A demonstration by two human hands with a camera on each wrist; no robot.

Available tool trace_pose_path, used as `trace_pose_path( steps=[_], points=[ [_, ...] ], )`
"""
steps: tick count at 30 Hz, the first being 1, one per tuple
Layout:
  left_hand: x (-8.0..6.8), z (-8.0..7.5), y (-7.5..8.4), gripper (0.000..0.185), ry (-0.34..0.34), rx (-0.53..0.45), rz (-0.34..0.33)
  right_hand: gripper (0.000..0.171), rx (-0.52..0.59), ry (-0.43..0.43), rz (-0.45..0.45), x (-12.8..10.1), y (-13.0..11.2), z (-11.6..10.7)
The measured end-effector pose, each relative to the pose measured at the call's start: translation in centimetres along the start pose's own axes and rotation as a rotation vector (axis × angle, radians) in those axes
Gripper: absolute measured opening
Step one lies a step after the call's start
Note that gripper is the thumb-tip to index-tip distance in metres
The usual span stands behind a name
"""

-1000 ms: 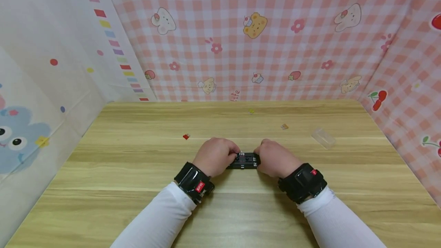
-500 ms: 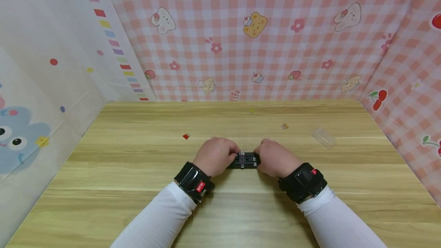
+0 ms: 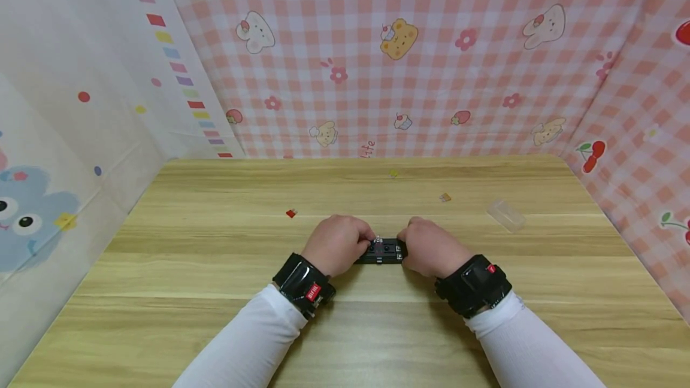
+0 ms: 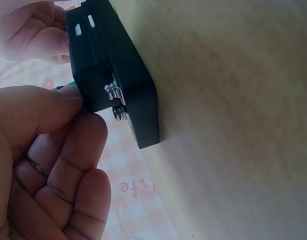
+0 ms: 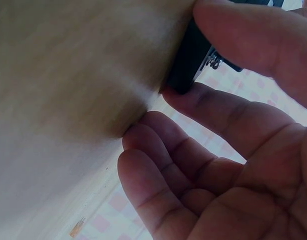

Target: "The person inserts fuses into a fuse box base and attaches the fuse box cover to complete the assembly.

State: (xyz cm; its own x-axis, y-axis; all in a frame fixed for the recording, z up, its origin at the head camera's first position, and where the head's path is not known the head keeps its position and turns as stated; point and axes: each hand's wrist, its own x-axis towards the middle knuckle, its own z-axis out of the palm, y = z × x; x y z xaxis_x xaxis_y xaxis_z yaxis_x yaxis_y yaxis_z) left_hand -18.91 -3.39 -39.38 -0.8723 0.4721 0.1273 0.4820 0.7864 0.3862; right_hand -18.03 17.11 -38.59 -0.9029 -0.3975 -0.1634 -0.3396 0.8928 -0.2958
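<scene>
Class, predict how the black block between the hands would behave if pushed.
The black block is probably stiff, given its straight, crisp edges. It seems unlikely to roll, being boxy and flat-faced. Tipping looks unlikely too, since its base spreads wider than its upper part.

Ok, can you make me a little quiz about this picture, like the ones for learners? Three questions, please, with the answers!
1. True or false: the right hand holds the black block.
2. Which small piece lies farthest left in the head view?
a) yellow piece
b) red piece
c) orange piece
3. Fill in the gap: the plastic container beyond the right hand is ___.

Key: 1 true; 2 b; 3 see-through.
</scene>
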Motion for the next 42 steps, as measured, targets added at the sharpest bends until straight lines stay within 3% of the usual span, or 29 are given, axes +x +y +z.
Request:
trace_pose_path(
  steps=[21,42],
  points=[
    [-0.09,-0.12,0.13,0.014,-0.055,0.057,0.003,0.021,0.014,-0.011,0.026,-0.09,-0.15,-0.03],
    [-0.10,-0.16,0.26,0.011,-0.028,0.081,0.017,0.018,-0.010,0.002,0.012,0.04,-0.06,0.07]
  ],
)
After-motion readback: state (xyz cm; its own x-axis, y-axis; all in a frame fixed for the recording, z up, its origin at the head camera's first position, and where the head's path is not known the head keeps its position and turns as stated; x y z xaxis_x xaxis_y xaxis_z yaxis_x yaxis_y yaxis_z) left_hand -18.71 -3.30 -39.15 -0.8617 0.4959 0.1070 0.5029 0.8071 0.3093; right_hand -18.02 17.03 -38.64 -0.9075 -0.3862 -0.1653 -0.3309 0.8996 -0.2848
